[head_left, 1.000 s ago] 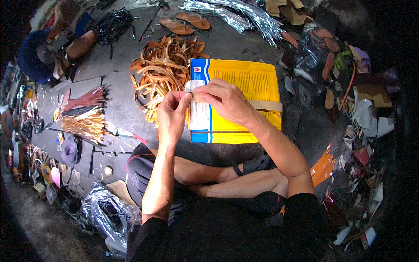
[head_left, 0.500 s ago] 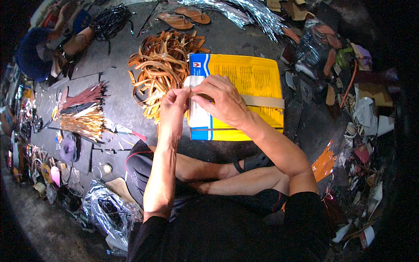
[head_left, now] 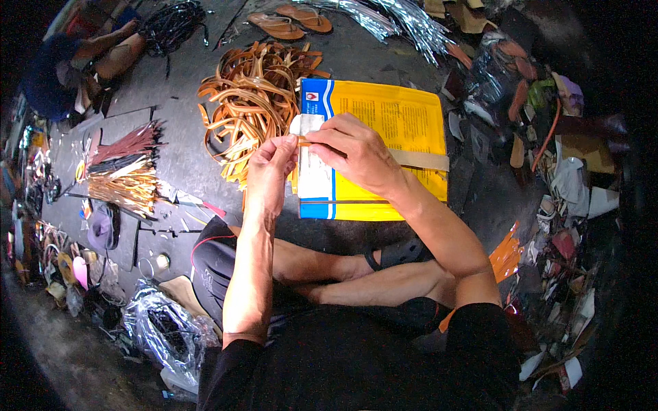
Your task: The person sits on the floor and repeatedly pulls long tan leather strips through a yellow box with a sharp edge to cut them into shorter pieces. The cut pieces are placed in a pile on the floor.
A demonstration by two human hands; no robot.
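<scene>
Both of my hands meet over the left part of a yellow and blue sheet-covered board (head_left: 397,123). My left hand (head_left: 269,171) pinches the end of a narrow tan strip (head_left: 303,141) between thumb and forefinger. On the strip's other side, my right hand (head_left: 356,154) pinches it too, fingertips close to the left ones. Under the fingers lies a white patch (head_left: 314,179) on the board. A beige band (head_left: 421,161) runs across the board's right part. Just left of the board is a tangled heap of tan and brown strips (head_left: 250,103).
Bundles of maroon and gold strips (head_left: 127,181) lie at left. Brown sandals (head_left: 277,26) and silvery strips (head_left: 404,24) are at the far side. Scraps (head_left: 569,178) pile up at right. A clear plastic bag (head_left: 164,329) sits lower left. Another person (head_left: 75,68) sits at upper left.
My fingertips have parted slightly, so the tan strip now shows between them. My view has shifted a little. The other person's arm at upper left has moved.
</scene>
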